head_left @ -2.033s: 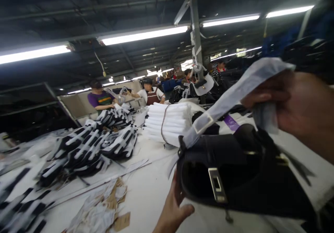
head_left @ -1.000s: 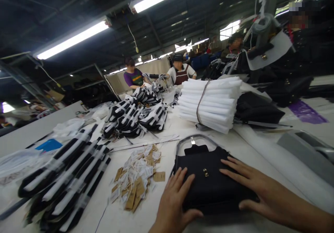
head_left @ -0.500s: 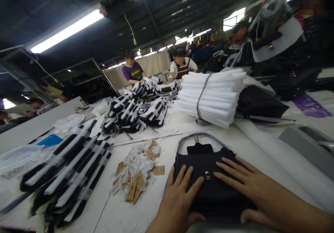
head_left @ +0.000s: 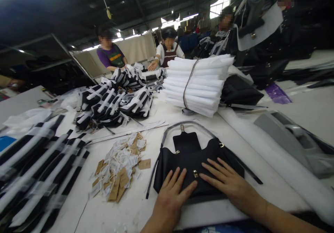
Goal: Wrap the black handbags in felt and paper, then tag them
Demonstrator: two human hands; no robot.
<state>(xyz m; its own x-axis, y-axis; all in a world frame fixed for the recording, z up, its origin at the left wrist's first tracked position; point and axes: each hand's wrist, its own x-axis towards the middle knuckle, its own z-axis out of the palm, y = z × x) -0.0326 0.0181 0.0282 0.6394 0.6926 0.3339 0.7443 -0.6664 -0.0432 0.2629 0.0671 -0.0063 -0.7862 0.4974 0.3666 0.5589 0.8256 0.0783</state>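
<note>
A black handbag (head_left: 188, 160) lies flat on the white table in front of me, its flap folded up and away and its handle arched beyond it. A gold clasp (head_left: 195, 173) shows on its front. My left hand (head_left: 172, 194) rests on the bag's lower left, fingers stretched out. On the right side my right hand (head_left: 224, 180) lies flat with fingers spread. Thin straps stick out from both sides of the bag. Left of it is a heap of brown and white hang tags (head_left: 120, 170) with strings.
Straps or handles wrapped in white (head_left: 39, 177) lie at the left. Behind are a pile of wrapped black bags (head_left: 109, 100) and a tied stack of white rolls (head_left: 195, 85). A grey tape dispenser-like object (head_left: 292, 139) stands right. Two co-workers (head_left: 168, 50) stand across the table.
My view has turned to the right and the bag shows more fully, with side straps now visible. Both hands stay spread on the bag. A co-worker's hand has lifted over the pile.
</note>
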